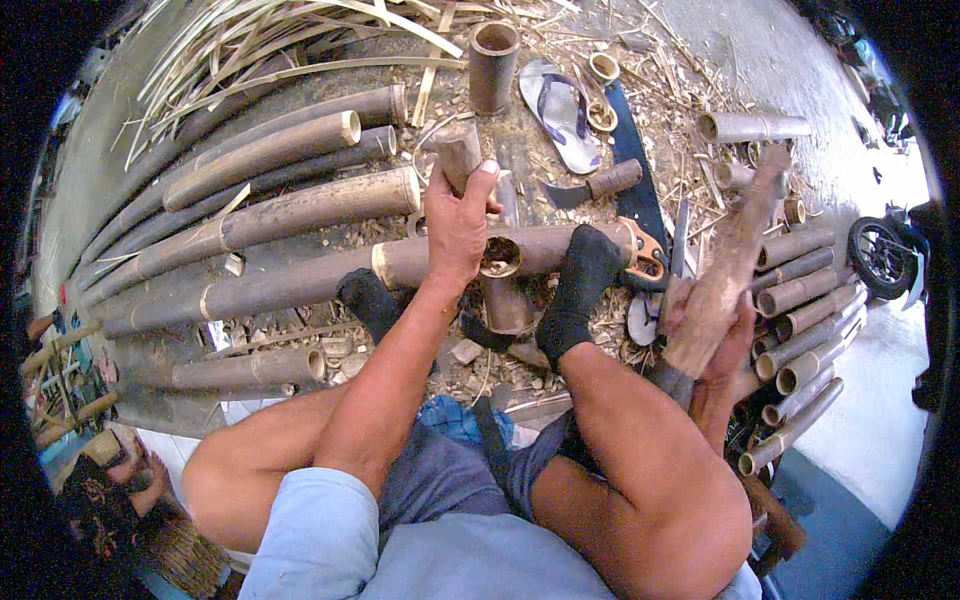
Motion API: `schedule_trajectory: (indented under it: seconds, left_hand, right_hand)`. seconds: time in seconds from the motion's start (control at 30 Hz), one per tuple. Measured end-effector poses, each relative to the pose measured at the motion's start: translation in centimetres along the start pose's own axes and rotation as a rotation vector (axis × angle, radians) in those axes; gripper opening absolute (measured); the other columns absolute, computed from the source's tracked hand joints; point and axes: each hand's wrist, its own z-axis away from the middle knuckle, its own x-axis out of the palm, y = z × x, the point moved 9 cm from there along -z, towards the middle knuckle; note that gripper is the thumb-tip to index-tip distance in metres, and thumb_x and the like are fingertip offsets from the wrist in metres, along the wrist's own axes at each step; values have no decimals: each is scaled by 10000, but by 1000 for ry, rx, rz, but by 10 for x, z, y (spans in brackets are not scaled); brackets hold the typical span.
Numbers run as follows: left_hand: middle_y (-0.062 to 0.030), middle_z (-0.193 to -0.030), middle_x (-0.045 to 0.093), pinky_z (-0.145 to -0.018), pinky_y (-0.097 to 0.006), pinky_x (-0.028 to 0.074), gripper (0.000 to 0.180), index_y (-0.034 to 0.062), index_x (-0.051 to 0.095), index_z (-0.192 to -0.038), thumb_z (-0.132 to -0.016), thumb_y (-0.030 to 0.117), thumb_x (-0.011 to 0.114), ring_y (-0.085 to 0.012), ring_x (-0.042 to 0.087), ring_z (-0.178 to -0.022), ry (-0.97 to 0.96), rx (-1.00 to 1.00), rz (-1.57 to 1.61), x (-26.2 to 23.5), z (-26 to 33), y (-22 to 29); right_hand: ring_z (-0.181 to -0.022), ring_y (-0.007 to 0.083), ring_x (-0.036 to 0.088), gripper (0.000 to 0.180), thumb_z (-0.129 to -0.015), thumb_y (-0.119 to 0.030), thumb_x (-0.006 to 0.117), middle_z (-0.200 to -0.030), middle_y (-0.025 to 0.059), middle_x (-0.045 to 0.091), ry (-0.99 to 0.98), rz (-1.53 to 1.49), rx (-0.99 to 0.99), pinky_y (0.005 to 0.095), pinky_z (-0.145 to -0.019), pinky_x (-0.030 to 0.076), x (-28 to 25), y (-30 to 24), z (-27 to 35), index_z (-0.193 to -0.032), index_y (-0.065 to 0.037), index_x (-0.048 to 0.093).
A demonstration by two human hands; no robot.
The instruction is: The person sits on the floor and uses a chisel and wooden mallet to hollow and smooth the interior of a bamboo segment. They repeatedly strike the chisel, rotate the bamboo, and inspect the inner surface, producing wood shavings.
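My left hand (460, 222) is closed around a thick wooden handle (457, 150), its top end sticking up above the fist. Whatever extends below the fist is mostly hidden. Close under that hand, a hole (500, 257) with chips inside is cut in a long bamboo pole (440, 262) lying across in front of me. My feet in black socks (585, 275) rest against the pole. On the right, my right hand (735, 345) grips a thick, flat length of wood (735, 255), raised at a slant and slightly blurred.
Several bamboo poles (300, 205) lie at left, with split strips (300, 50) beyond. A short upright tube (493, 75), a sandal (560, 115), a curved blade (590, 187) and an orange-handled saw (645, 255) lie ahead. Cut tubes (800, 300) are stacked at right.
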Motion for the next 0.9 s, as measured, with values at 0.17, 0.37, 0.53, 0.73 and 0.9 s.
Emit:
schedule_trajectory:
  seconds: [0.17, 0.37, 0.53, 0.73, 0.9]
  left_hand:
    - [3, -805, 586, -549, -252, 465, 362, 56, 545, -1095, -908, 276, 764, -81, 540, -602, -28, -67, -94, 2, 4, -17]
    - [24, -759, 569, -524, -238, 418, 298, 66, 585, -1045, -927, 300, 728, -69, 506, -573, 1, -121, 46, -4, -6, -33]
    - [10, -775, 587, -554, -237, 429, 311, 78, 599, -1048, -892, 302, 746, -69, 514, -584, 6, -87, 31, -9, -13, -27]
    - [15, -770, 600, -485, -218, 427, 330, 76, 607, -1035, -870, 299, 787, -56, 504, -544, -46, -149, 65, -8, -2, -34]
    - [23, -752, 589, -475, -218, 416, 358, 68, 614, -1024, -870, 326, 808, -48, 507, -554, -60, -216, 84, -9, 1, -46]
  right_hand:
    - [-623, 231, 655, 650, -942, -545, 553, -820, 137, 678, -43, 542, 65, 330, -545, 531, -9, 36, -13, -1195, 53, 572]
    - [-1143, 316, 614, 833, -917, -628, 582, -1348, 279, 526, -303, 46, -375, 480, -942, 502, 32, -23, -16, -1410, 29, 439]
    - [-1415, 409, 423, 979, -898, -645, 609, -1627, 317, 169, -608, -404, -58, 692, -1111, 318, 51, -15, 6, -1610, -114, 197]
    - [-800, 189, 512, 488, -1002, -324, 581, -1025, 127, 488, -113, -670, 79, 319, -675, 511, 10, 45, -35, -1272, 46, 415]
    - [-782, 208, 576, 644, -890, -364, 653, -1036, 156, 553, -110, 137, -178, 329, -627, 529, 39, 6, -7, -1332, 35, 406]
